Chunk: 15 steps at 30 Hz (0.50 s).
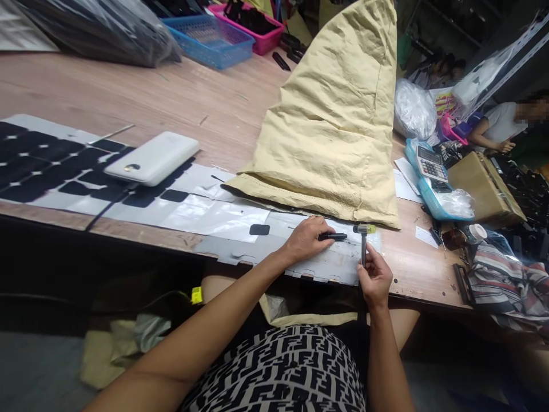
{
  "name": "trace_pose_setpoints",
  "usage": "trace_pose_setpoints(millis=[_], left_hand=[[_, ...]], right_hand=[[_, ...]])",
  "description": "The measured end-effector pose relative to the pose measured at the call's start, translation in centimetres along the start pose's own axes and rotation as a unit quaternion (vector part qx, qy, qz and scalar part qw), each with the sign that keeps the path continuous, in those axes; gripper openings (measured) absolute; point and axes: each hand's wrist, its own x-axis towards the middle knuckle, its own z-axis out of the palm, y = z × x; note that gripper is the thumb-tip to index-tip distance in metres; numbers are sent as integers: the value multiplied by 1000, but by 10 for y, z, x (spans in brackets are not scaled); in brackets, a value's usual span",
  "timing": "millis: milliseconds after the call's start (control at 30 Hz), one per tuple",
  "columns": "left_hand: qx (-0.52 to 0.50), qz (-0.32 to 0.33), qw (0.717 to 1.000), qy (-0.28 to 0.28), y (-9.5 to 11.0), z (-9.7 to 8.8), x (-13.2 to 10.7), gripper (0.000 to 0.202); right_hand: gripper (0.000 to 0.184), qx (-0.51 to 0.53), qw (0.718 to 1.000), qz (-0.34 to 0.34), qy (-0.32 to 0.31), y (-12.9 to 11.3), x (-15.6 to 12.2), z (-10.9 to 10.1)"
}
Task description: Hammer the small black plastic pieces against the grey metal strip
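Observation:
My left hand (305,240) is closed on a small black stick-shaped part (333,236), pressing it flat on a grey sheet (240,249) at the table's front edge. My right hand (374,278) grips the handle of a small hammer (363,237) with a yellow-green head. The hammer head hovers just right of the black part's end. A lone black pad (259,229) lies on the sheet to the left of my left hand.
A large tan paper sack (338,114) stands behind my hands. A white power bank (153,157) rests on a strip of black pads (47,166) at left. Blue basket (210,39) and pink basket (257,26) sit far back. A calculator (431,164) and another person (506,126) are at right.

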Motion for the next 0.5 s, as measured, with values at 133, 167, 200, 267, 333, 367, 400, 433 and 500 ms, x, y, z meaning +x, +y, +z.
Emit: trace_pose_setpoints(millis=[133,167,200,267,333,367,400,433,500], left_hand=[[-17,4,1000,-8,-2,-3,2,19],[-20,7,1000,-10,-2,-4,3,19],[-22,11,1000,-11,-2,-5,4,18],[-24,25,999,-16,-3,-6,6,18],[-24,43,999,-24,-5,-8,8,17],[-25,52,998,-27,-6,-8,9,17],[-27,60,997,-29,-7,-9,9,17],[-31,67,997,-30,-8,-9,10,18],[-39,78,996,-29,-9,-9,10,18]], right_hand=[[53,-108,988,-98,-44,-19,-4,3],[54,-124,984,-117,-52,-23,-4,4],[54,-137,980,-133,-58,-25,-3,5],[55,-155,973,-158,-64,-28,-2,7],[56,-168,967,-179,-64,-28,-2,9],[57,-172,965,-188,-65,-27,-2,11],[57,-177,962,-195,-68,-26,-2,12],[57,-182,960,-200,-73,-24,-2,13],[56,-194,957,-199,-84,-22,-1,16]])
